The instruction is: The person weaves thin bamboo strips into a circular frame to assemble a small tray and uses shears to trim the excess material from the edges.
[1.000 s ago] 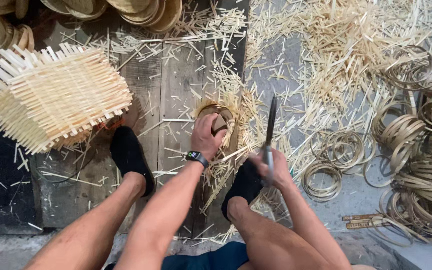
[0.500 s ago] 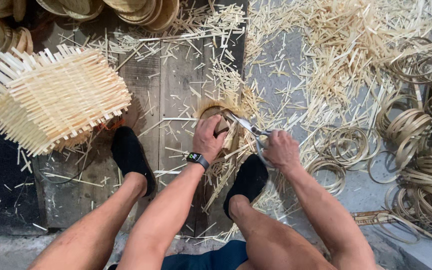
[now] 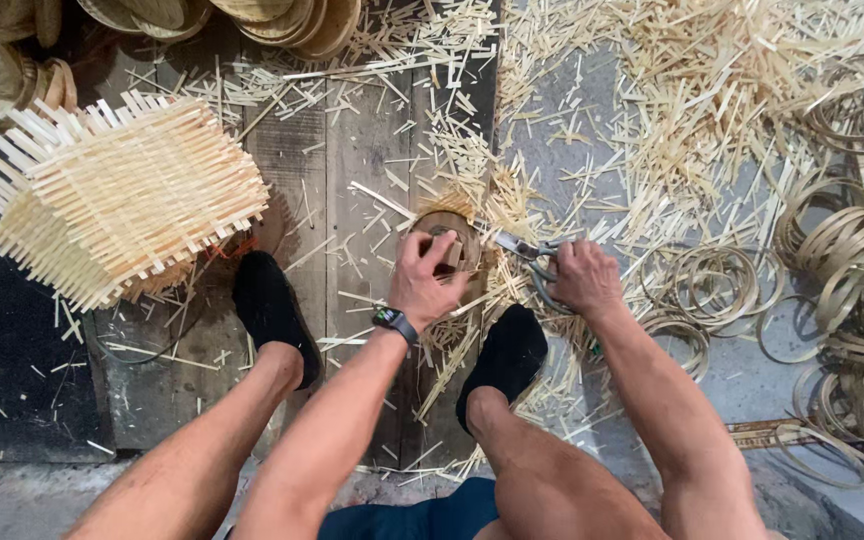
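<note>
We pinch the small woven round (image 3: 449,237) with the left hand (image 3: 424,278) while the right hand (image 3: 582,277) grips the scissors (image 3: 527,255), trimming flush along its edge

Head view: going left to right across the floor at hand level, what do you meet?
Woven mat → left hand on a round wooden block → shears → right hand → bamboo hoops.

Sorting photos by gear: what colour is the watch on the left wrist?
Black, band and face alike; the watch shows clearly in the head view.
</note>
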